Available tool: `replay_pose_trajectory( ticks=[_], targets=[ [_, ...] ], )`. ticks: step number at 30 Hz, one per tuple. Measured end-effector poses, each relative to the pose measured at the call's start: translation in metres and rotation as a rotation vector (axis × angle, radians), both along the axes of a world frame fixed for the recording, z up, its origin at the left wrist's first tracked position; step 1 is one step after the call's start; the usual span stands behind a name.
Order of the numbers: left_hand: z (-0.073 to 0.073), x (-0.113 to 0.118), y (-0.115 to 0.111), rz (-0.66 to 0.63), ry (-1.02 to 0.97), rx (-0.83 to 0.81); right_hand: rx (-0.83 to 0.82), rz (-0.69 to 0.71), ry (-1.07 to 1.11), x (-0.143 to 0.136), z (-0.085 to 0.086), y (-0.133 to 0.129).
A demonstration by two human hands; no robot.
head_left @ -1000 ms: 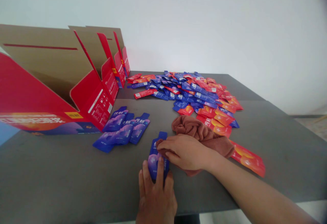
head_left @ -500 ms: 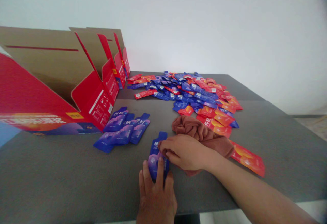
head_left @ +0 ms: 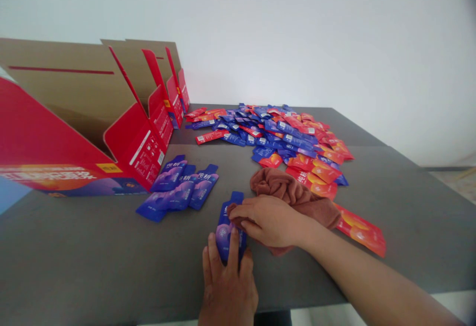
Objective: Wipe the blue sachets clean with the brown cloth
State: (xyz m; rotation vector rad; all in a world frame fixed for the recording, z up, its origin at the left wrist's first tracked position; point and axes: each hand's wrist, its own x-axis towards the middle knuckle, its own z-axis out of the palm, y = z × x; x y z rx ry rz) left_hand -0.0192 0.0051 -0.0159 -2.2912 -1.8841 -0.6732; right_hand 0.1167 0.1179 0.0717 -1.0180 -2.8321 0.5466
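A blue-and-purple pouch [head_left: 224, 237] lies flat on the dark table, its narrow top pointing away from me. My left hand [head_left: 228, 281] rests over the pouch's lower end, fingers spread and pressing it down. My right hand [head_left: 269, 221] grips a brown cloth [head_left: 282, 185], and a bunched bit of it under the fingertips touches the upper part of the pouch. The rest of the cloth lies crumpled behind and beside this hand. To the left, several similar blue pouches [head_left: 180, 190] overlap on the table.
Open red cardboard boxes [head_left: 139, 152] stand in a row on the left. A large heap of blue and red pouches [head_left: 275, 130] covers the far middle of the table. One red-orange pouch [head_left: 362, 231] lies right of the cloth, partly under it. Behind is a white wall [head_left: 297, 33].
My right fingertips and the cloth under them have shifted slightly left across the pouch, covering more of its white lettering. The left hand and the pouch stay in place.
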Motion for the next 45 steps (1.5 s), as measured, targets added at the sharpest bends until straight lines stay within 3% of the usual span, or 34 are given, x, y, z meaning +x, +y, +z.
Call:
replay_pose_trajectory(
  ticks=[12,22,31,40,45],
  targets=[
    [-0.0047,0.0013,0.0011,0.002,-0.017,0.053,-0.003,-0.045,-0.038,-0.0021,0.0027,-0.0007],
    [-0.0028,0.0016,0.0005,0.012,-0.011,0.036,0.001,0.054,0.016,0.0005,0.0022,-0.0015],
    [-0.0003,-0.0007,-0.0009,-0.006,0.013,-0.002,0.028,-0.043,-0.043,-0.0022,0.0028,-0.0002],
    [0.0011,-0.0010,-0.0011,-0.015,0.043,-0.005,-0.005,0.040,-0.004,-0.0002,0.0037,-0.0009],
    [0.0016,0.0001,-0.0011,0.004,0.040,-0.005,0.005,-0.020,-0.020,-0.0008,0.0021,-0.0002]
  ],
)
